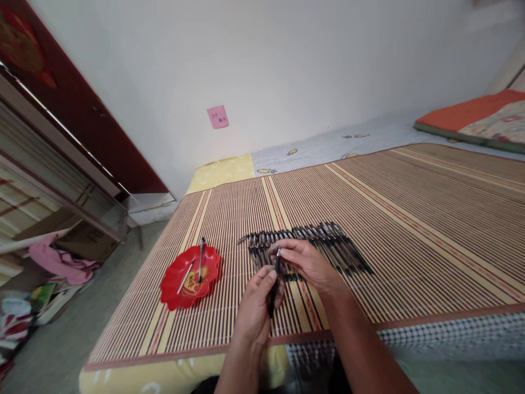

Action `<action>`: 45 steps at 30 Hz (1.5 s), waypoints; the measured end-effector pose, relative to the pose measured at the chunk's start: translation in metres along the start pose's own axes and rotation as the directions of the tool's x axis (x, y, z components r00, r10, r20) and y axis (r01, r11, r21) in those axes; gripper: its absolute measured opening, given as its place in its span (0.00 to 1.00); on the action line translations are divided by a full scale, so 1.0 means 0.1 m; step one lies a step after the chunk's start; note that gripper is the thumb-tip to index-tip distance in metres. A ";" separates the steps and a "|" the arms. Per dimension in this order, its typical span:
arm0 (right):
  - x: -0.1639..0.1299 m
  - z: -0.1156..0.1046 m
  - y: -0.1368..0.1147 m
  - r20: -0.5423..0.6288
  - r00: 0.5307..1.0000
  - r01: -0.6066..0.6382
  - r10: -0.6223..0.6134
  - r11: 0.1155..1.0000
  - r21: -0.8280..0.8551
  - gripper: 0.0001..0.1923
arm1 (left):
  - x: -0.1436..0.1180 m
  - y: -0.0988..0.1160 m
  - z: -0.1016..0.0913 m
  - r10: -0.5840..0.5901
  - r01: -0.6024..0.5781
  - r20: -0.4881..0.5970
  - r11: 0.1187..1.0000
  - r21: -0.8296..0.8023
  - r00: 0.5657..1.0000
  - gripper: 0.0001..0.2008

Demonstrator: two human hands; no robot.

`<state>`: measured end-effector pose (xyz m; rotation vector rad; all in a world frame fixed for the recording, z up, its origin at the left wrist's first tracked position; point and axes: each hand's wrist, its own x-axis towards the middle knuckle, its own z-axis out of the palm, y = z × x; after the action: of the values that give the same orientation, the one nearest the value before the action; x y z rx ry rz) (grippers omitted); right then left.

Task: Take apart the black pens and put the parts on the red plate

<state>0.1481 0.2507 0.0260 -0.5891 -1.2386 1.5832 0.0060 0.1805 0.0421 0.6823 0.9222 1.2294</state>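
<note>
Left hand [255,306] closed on black pen [273,284], pen tip pinched by right hand [305,262], pen row [311,247] behind, red plate [189,276] beside.

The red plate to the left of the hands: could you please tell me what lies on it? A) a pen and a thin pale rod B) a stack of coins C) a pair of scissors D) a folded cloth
A: the red plate holds one dark pen and a thin pale rod, lying side by side on the striped bamboo mat.
</note>
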 end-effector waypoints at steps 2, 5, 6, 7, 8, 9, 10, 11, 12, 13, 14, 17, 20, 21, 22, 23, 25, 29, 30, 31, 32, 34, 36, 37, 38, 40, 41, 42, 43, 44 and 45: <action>0.00 -0.01 0.01 0.003 1.000 0.017 -0.017 1.000 -0.012 0.08 | 0.00 -0.01 0.00 0.002 -0.002 0.010 1.000 0.002 1.000 0.18; 0.02 -0.02 0.02 0.007 1.000 0.029 -0.029 1.000 -0.003 0.07 | 0.00 -0.01 0.00 -0.001 0.001 0.023 1.000 0.010 1.000 0.18; 0.02 -0.02 0.03 0.004 1.000 0.029 -0.029 1.000 0.000 0.07 | 0.00 -0.01 0.01 -0.001 0.001 0.025 1.000 0.015 1.000 0.18; 0.02 -0.02 0.03 0.002 1.000 0.028 -0.028 1.000 -0.001 0.07 | 0.00 -0.01 0.01 -0.001 0.001 0.027 1.000 0.019 1.000 0.18; 0.03 -0.02 0.03 0.000 1.000 0.025 -0.025 1.000 -0.004 0.08 | 0.00 -0.01 0.01 -0.004 0.004 0.025 1.000 0.020 1.000 0.18; 0.03 -0.02 0.04 -0.001 1.000 0.019 -0.019 1.000 -0.005 0.09 | -0.01 -0.01 0.02 -0.008 0.008 0.019 1.000 0.017 1.000 0.19; 0.03 -0.02 0.03 0.000 1.000 0.011 -0.011 1.000 -0.004 0.11 | 0.00 -0.01 0.02 -0.013 0.013 0.012 1.000 0.012 1.000 0.19; 0.02 -0.02 0.03 0.005 1.000 0.003 -0.003 1.000 0.000 0.12 | 0.00 -0.01 0.01 -0.017 0.017 0.005 1.000 0.007 1.000 0.19; 0.02 -0.01 0.03 0.012 1.000 -0.004 0.004 1.000 0.008 0.13 | 0.00 -0.01 0.01 -0.018 0.018 -0.001 1.000 0.003 1.000 0.19; 0.02 -0.01 0.02 0.022 1.000 -0.009 0.008 1.000 0.017 0.13 | 0.00 -0.01 0.00 -0.014 0.014 -0.002 1.000 -0.001 1.000 0.19; 0.01 -0.01 0.01 0.031 0.999 -0.011 0.010 1.000 0.023 0.13 | 0.01 -0.01 0.00 -0.008 0.008 0.000 1.000 -0.002 1.000 0.19; 0.00 -0.02 0.01 0.033 0.999 0.002 -0.002 1.000 -0.004 0.11 | 0.01 -0.02 -0.01 0.000 0.000 0.011 1.000 0.000 1.000 0.18; 0.00 -0.03 0.02 0.027 0.999 0.024 -0.023 0.999 -0.042 0.08 | 0.01 -0.02 -0.01 0.002 -0.002 0.007 1.000 0.016 1.000 0.18; 0.01 -0.04 0.03 0.029 0.999 0.032 -0.030 0.998 -0.046 0.08 | 0.01 -0.02 -0.01 0.004 -0.004 0.006 1.000 0.023 1.000 0.18; 0.01 -0.04 0.04 0.030 0.999 0.038 -0.036 0.998 -0.048 0.08 | 0.01 -0.02 0.00 0.008 -0.008 0.006 1.000 0.030 1.000 0.18; 0.02 -0.04 0.04 0.028 0.999 0.043 -0.042 0.998 -0.048 0.08 | 0.01 -0.02 0.00 0.012 -0.012 0.007 0.999 0.035 1.000 0.19; 0.02 -0.04 0.05 0.019 0.999 0.049 -0.048 0.998 -0.051 0.08 | 0.01 -0.03 0.00 0.018 -0.019 0.008 0.999 0.043 1.000 0.19; 0.02 -0.04 0.03 0.008 0.999 0.040 -0.040 0.997 -0.067 0.10 | 0.03 -0.05 -0.02 0.037 -0.037 0.006 0.997 0.065 0.999 0.18; 0.02 -0.04 0.03 0.009 0.999 0.039 -0.039 0.997 -0.074 0.10 | 0.03 -0.05 -0.03 0.044 -0.044 0.003 0.996 0.077 0.999 0.18; 0.02 -0.03 0.02 0.009 0.999 0.041 -0.040 0.996 -0.082 0.10 | 0.03 -0.06 -0.03 0.053 -0.053 0.000 0.994 0.092 0.999 0.17; 0.02 -0.03 0.01 0.006 0.999 0.043 -0.043 0.995 -0.091 0.11 | 0.03 -0.06 -0.03 0.064 -0.063 -0.003 0.992 0.113 0.998 0.18; 0.02 -0.03 0.00 -0.003 0.999 0.044 -0.044 0.992 -0.115 0.11 | 0.03 -0.07 -0.04 0.092 -0.090 -0.007 0.981 0.171 0.996 0.18; 0.03 -0.02 0.00 -0.016 0.999 0.032 -0.034 0.990 -0.140 0.12 | 0.03 -0.08 -0.05 0.130 -0.123 -0.012 0.963 0.239 0.991 0.17; 0.04 -0.02 0.00 -0.027 0.999 0.017 -0.021 0.989 -0.146 0.12 | 0.03 -0.08 -0.06 0.153 -0.143 -0.015 0.951 0.275 0.988 0.17; 0.05 -0.02 0.01 -0.039 0.999 -0.001 -0.004 0.990 -0.141 0.13 | 0.04 -0.08 -0.08 0.180 -0.166 -0.018 0.935 0.313 0.983 0.16; 0.07 -0.04 0.04 -0.064 0.997 -0.036 0.029 0.994 -0.103 0.15 | 0.08 -0.05 -0.15 0.250 -0.223 -0.014 0.886 0.406 0.968 0.14; 0.08 -0.05 0.05 -0.078 0.996 -0.047 0.041 0.996 -0.082 0.16 | 0.12 -0.03 -0.20 0.293 -0.254 -0.012 0.846 0.468 0.956 0.13; 0.10 -0.07 0.07 -0.098 0.994 -0.052 0.045 0.996 -0.066 0.17 | 0.18 0.01 -0.25 0.343 -0.281 -0.016 0.794 0.539 0.939 0.12; 0.10 -0.09 0.08 -0.122 0.991 -0.052 0.045 0.997 -0.057 0.18 | 0.25 0.05 -0.32 0.398 -0.295 -0.031 0.726 0.622 0.917 0.11; 0.11 -0.11 0.09 -0.153 0.987 -0.051 0.043 0.997 -0.053 0.19 | 0.34 0.09 -0.38 0.449 -0.281 -0.053 0.642 0.713 0.892 0.11; 0.11 -0.13 0.09 -0.190 0.981 -0.051 0.041 0.997 -0.050 0.19 | 0.44 0.14 -0.45 0.503 -0.243 -0.086 0.552 0.798 0.860 0.10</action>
<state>0.1511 0.2669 0.0151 -0.7896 -1.1348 1.4976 -0.0366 0.2250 0.0224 1.4738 1.6755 1.3205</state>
